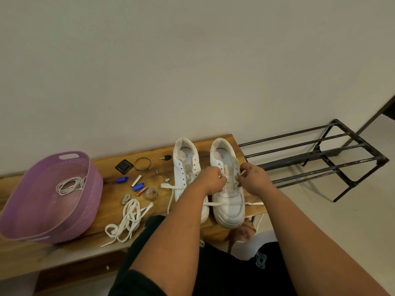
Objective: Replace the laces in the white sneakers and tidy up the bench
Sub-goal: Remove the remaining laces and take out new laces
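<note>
Two white sneakers stand side by side on the wooden bench point(106, 210), toes toward me. My left hand point(211, 180) and my right hand point(253, 178) meet over the eyelets of the right sneaker point(229, 201), each pinching a part of the flat white lace point(254, 203) threaded through it. That lace's ends trail out left and right across the toe. The left sneaker point(183, 161) has bare eyelets, and a lace point(171, 185) lies across its front. A loose pile of white laces point(128, 221) lies on the bench near the front edge.
A purple basket point(89, 201) at the left holds a coiled thin white cord point(69, 184). Small clutter sits mid-bench: blue caps point(121, 180), batteries point(136, 180), a bracelet point(142, 163), a black square item point(124, 166), a key point(165, 157), a tape ring point(151, 193). A black metal rack point(320, 154) stands right.
</note>
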